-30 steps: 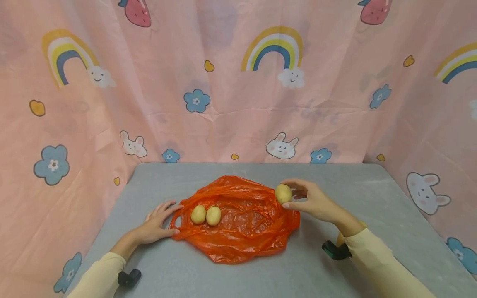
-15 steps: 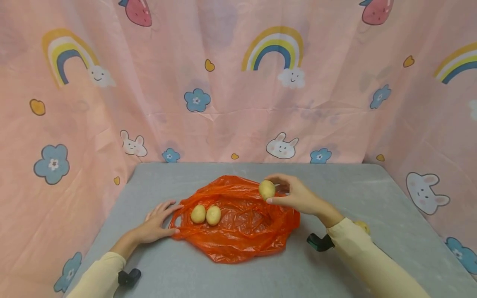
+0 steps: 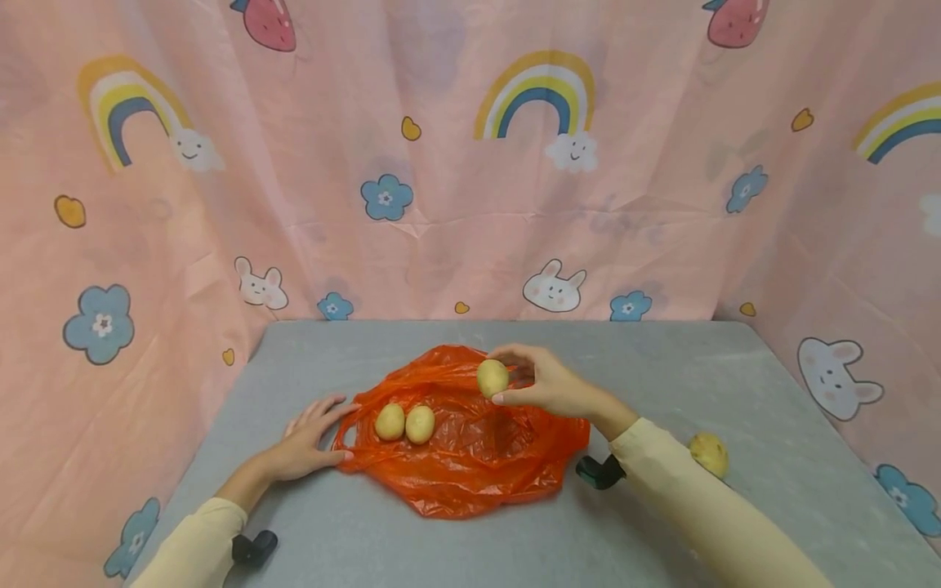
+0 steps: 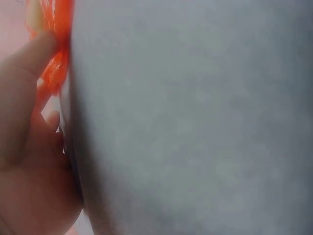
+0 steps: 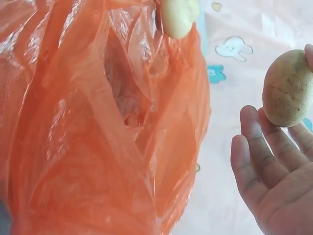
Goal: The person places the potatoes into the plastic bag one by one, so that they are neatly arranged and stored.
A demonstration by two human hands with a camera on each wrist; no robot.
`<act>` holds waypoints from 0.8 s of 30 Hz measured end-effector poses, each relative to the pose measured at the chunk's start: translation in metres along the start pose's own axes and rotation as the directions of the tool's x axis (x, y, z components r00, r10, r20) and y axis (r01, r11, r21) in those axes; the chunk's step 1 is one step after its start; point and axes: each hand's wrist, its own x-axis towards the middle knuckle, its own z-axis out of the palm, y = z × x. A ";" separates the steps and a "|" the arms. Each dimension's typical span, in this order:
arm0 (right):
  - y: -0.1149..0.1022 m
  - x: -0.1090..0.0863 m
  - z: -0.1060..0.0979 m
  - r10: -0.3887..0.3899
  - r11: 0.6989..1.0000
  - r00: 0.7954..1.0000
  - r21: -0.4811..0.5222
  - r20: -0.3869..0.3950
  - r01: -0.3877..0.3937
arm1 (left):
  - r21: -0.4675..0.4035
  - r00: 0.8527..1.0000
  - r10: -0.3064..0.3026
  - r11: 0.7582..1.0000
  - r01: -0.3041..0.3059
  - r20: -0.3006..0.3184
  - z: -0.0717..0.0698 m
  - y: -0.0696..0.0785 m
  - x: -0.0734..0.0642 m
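My right hand (image 3: 547,385) pinches a potato (image 3: 492,378) between thumb and fingertips, above the orange plastic bag (image 3: 470,490). Seen from the right wrist, that potato (image 5: 287,89) has dark specks, and part of my hand (image 5: 281,188) lies beneath it. Two more potatoes, one on the left (image 3: 390,421) and one on the right (image 3: 421,425), lie side by side in the bag's left part. My left hand (image 3: 305,445) rests at the bag's left handle with fingers spread. In the left wrist view the thumb (image 4: 36,54) touches the orange plastic (image 4: 58,63).
Another potato (image 3: 709,455) lies on the grey table (image 3: 639,539) beside my right sleeve. A pink printed curtain (image 3: 456,269) stands behind the table and along both sides. Dark devices are strapped at my left wrist (image 3: 255,548) and my right wrist (image 3: 600,472).
My right hand has carried the potato leftward from the bag's right edge to over its middle. The potato by the right sleeve has come fully into sight. My left hand stays put.
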 end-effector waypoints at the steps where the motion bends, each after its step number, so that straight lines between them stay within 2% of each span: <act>1: -0.001 0.001 0.001 0.005 1.000 1.000 0.000 0.000 -0.005 | -0.001 1.000 -0.001 1.000 0.001 0.000 0.000 0.001 0.000; 14: -0.003 0.009 0.009 0.041 0.998 0.999 -0.039 0.003 -0.041 | 0.002 1.000 0.010 1.000 -0.010 0.000 0.003 0.000 0.000; 24: -0.003 0.022 0.017 0.035 0.999 0.999 -0.041 0.025 -0.034 | 0.016 1.000 0.019 1.000 -0.019 0.000 0.002 -0.003 0.001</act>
